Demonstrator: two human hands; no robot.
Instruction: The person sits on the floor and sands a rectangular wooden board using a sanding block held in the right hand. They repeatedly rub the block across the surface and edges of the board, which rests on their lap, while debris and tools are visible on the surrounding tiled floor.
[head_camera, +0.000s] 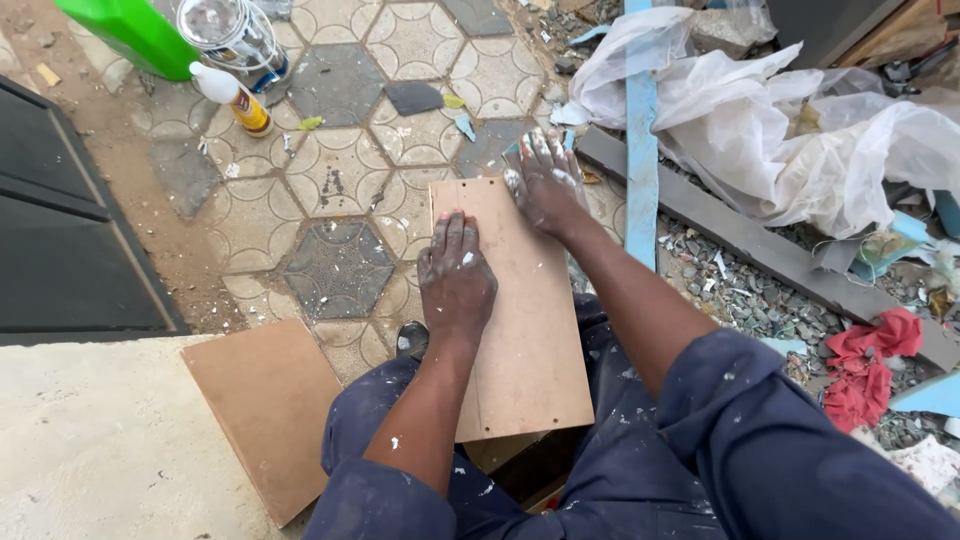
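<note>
1. Resting across the lap on dark blue work trousers (640, 480): a long brown fibreboard panel (520, 330), running from six o'clock up toward twelve, its far end hanging out over the patterned paving tiles (335, 170).
2. Pressed flat on the panel's near-left part: the left hand (455, 275), fingers together and pointing to twelve, gripping nothing; seemingly placed so to pin the board against the knees.
3. Laid over the far right corner at about one o'clock: the right hand (545, 180), fingers spread wide and dusted white, palm down with fingertips past the edge; probably steadying the unsupported end.
4. Lying at seven o'clock, partly on a pale concrete slab (90, 440): a second brown board (265, 410), apart from both hands, within easy reach.
5. Standing well off at eleven o'clock: a small white glue bottle (235, 98), a green plastic container (135, 35) and a clear jar (230, 35).
6. Crossing at one o'clock just beyond the right hand: a light blue strip (640, 150), with crumpled white plastic sheeting (790, 130) at two o'clock.
7. Lying at three o'clock on rubble: a red rag (870, 365).
</note>
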